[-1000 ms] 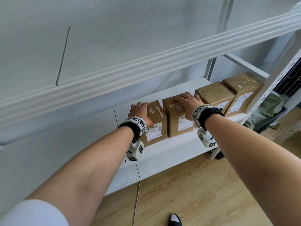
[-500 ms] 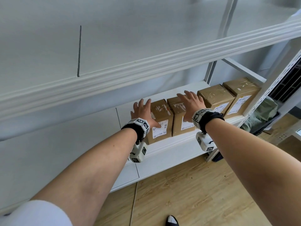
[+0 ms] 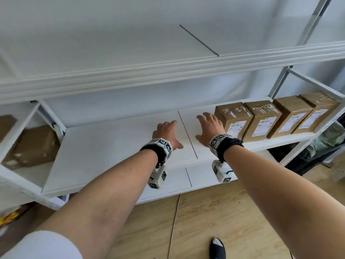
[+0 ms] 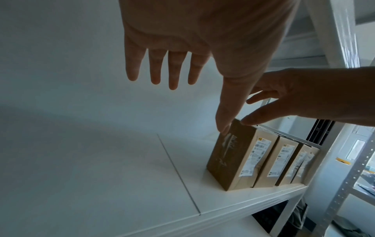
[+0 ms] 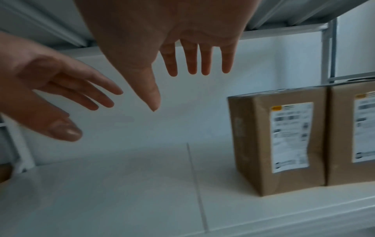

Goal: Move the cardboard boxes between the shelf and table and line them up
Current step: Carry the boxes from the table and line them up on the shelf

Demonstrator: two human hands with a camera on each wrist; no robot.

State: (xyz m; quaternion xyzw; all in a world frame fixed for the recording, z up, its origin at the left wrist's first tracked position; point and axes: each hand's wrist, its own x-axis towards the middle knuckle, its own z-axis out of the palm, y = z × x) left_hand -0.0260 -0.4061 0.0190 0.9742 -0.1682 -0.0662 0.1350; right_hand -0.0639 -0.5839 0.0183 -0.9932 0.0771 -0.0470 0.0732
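Several brown cardboard boxes with white labels stand side by side at the right end of the white middle shelf (image 3: pixel 112 146); the leftmost box (image 3: pixel 233 118) touches its neighbour (image 3: pixel 261 118). My left hand (image 3: pixel 173 133) hovers open over bare shelf, left of the row. My right hand (image 3: pixel 203 128) is open too, fingers spread, just left of the leftmost box and apart from it. The left wrist view shows my left fingers (image 4: pixel 162 67) straight, the right hand (image 4: pixel 294 96) above the first box (image 4: pixel 233 157). The right wrist view shows that box (image 5: pixel 280 141) untouched.
The upper shelf's thick front lip (image 3: pixel 168 71) overhangs the hands. Another brown box (image 3: pixel 31 146) lies in the shelf bay to the left, behind a white upright (image 3: pixel 54 120). Below are a lower shelf board, wooden floor, a thin cable and my foot (image 3: pixel 217 247).
Both hands have come off the two left boxes and moved left over bare shelf. The boxes now stand close together in one row. The head view has swung left.
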